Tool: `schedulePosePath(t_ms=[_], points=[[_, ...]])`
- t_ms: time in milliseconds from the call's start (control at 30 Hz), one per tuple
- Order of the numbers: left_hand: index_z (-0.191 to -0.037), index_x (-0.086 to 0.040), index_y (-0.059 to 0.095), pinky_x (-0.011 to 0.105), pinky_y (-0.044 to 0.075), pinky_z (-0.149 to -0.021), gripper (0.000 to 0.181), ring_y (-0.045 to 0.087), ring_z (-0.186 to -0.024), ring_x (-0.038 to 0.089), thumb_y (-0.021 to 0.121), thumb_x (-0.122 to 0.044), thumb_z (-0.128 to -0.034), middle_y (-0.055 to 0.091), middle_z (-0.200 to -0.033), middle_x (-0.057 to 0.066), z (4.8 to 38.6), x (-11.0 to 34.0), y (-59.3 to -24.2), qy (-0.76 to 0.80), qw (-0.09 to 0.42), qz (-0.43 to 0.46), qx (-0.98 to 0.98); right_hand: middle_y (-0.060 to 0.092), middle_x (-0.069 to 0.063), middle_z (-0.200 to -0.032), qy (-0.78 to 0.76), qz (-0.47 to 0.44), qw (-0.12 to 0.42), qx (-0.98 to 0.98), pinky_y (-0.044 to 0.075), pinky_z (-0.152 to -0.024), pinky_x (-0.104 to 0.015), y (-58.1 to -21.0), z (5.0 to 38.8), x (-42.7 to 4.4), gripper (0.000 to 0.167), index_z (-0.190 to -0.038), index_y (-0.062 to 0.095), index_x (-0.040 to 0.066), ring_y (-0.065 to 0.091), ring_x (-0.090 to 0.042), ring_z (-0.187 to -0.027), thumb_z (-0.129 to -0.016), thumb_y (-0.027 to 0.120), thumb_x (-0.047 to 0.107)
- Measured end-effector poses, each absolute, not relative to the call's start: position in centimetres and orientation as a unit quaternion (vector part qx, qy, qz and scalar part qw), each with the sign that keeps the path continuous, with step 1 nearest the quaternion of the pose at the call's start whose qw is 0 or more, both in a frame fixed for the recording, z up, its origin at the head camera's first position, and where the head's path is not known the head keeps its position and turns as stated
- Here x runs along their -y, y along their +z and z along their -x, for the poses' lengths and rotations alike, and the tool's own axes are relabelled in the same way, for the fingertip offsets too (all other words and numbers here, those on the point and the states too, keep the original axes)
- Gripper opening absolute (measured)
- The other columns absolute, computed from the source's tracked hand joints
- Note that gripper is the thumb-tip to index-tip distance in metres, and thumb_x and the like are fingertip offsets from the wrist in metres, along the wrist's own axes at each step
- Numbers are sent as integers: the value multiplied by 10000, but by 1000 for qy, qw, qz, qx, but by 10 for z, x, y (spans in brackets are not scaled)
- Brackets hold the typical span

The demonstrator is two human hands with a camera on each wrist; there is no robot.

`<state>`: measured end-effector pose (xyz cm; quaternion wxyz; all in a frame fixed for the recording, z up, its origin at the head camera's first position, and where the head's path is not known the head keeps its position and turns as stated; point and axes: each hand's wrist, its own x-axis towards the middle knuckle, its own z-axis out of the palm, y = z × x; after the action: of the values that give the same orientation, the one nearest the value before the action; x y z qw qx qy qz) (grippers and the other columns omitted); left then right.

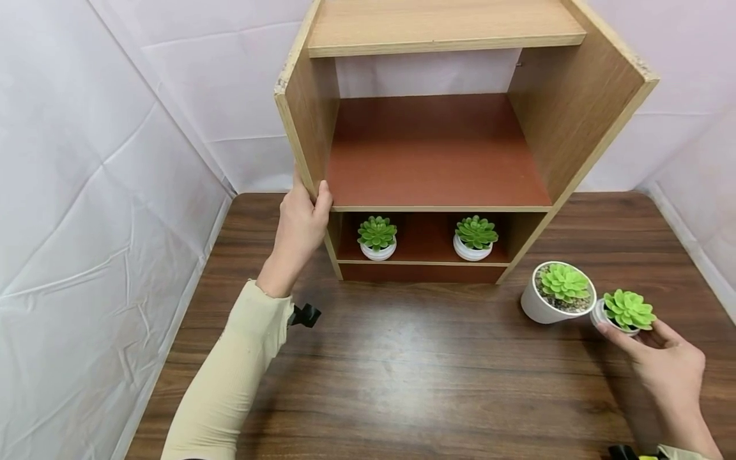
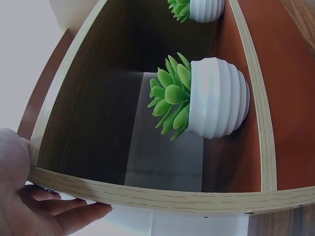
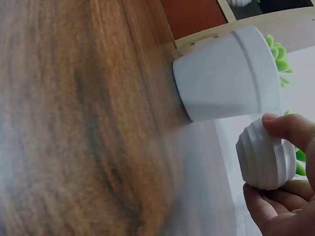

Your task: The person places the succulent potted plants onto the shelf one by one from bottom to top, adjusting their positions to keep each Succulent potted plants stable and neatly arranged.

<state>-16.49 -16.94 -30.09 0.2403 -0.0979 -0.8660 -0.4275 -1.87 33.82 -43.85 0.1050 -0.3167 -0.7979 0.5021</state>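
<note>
My right hand [image 1: 669, 370] pinches a small potted succulent [image 1: 628, 312] by its white ribbed pot, thumb on one side and fingers on the other. In the right wrist view that ribbed pot [image 3: 266, 155] is held off the tabletop. Just left of it stands a larger smooth white pot with a green succulent [image 1: 549, 306]. My left hand [image 1: 301, 220] grips the left side panel of a wooden shelf [image 1: 439, 150], thumb on the inner side. Two small potted succulents, a left one [image 1: 377, 246] and a right one [image 1: 474, 246], sit apart in the shelf's lowest compartment.
The shelf stands towards the back of a dark brown wood table [image 1: 402, 370]. Its middle compartment has a red-brown board, with another board [image 1: 448, 25] above. White cloth [image 1: 86, 191] hangs behind and at the sides.
</note>
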Motion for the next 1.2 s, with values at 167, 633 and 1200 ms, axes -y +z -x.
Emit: schedulePosePath(t_ms=[167, 633, 1200], points=[[-1268, 46, 428, 464, 487, -673, 372, 583, -742, 319, 468, -199, -991, 594, -841, 164, 165, 169, -301, -424, 240, 97, 868, 584, 333, -736, 516, 311, 128, 788, 439, -604, -66, -431, 19, -334, 749, -1373, 574, 78, 566, 155, -765, -712, 905, 203], [-1282, 35, 419, 451, 485, -653, 372, 580, -725, 306, 463, -199, -996, 592, -833, 157, 165, 171, -303, -429, 245, 103, 863, 619, 63, -1199, 516, 339, 123, 777, 419, -664, -45, -403, 19, -322, 796, -1414, 519, 91, 555, 124, -955, -724, 896, 211], [-1275, 36, 419, 433, 485, -626, 360, 578, -695, 292, 457, -195, -1002, 586, -813, 141, 165, 169, -303, -428, 244, 106, 864, 677, 172, -961, 623, 297, 183, 700, 448, -704, -71, -381, 21, -301, 687, -1263, 675, 156, 616, 45, -915, -639, 917, 0]])
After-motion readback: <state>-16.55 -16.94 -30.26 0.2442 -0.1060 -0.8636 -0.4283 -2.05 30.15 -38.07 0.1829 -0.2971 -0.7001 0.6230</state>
